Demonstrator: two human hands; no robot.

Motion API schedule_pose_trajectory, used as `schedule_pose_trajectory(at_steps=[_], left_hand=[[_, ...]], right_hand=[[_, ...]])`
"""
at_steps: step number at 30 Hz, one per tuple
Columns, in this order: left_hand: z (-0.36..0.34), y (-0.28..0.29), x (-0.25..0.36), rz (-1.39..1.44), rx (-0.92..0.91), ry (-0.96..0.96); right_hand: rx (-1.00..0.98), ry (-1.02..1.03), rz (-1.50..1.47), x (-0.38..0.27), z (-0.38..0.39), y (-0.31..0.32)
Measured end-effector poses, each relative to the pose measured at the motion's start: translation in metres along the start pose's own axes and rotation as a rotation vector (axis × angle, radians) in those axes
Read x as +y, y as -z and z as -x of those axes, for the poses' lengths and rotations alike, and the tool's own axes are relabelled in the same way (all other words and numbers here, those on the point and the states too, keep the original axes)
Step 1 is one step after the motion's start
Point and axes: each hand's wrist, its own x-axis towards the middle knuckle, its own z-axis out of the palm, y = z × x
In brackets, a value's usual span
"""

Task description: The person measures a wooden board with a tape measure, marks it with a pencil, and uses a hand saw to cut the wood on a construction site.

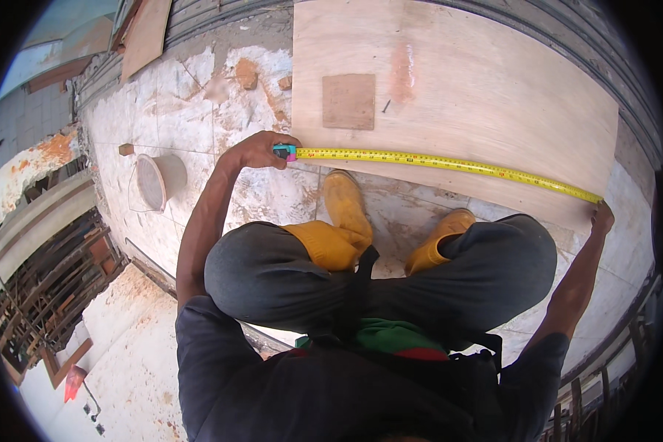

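A tape measure (284, 152) with a blue and pink case is gripped in my left hand (261, 149), by the left edge of a large plywood sheet (464, 88). Its yellow blade (420, 159) runs out along the sheet's near edge to the right. There my right hand (602, 216) pinches the blade's end at the sheet's near right corner. A small square board (348, 102) lies on the plywood, with a nail (386, 106) beside it.
My yellow boots (344, 210) stand on dusty tiles just short of the sheet. Left of my arm is a bucket (162, 180). Broken brick pieces (247, 74) lie beyond it. Scrap timber (59, 272) is piled at the far left, and long bars (567, 44) run behind the sheet.
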Motion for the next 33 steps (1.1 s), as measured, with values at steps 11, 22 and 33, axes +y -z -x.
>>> schedule_pose_trajectory(at_steps=[11,22,33], left_hand=[[-0.008,0.011,-0.054,-0.120,0.170,0.004],[-0.028,0.017,-0.060,-0.223,0.116,-0.002],[-0.034,0.020,-0.061,-0.374,0.159,0.014]], right_hand=[[0.174,0.434,0.628,0.005,0.000,-0.009],[0.162,0.451,0.741,-0.002,0.009,-0.015],[0.169,0.635,0.755,-0.001,0.009,-0.014]])
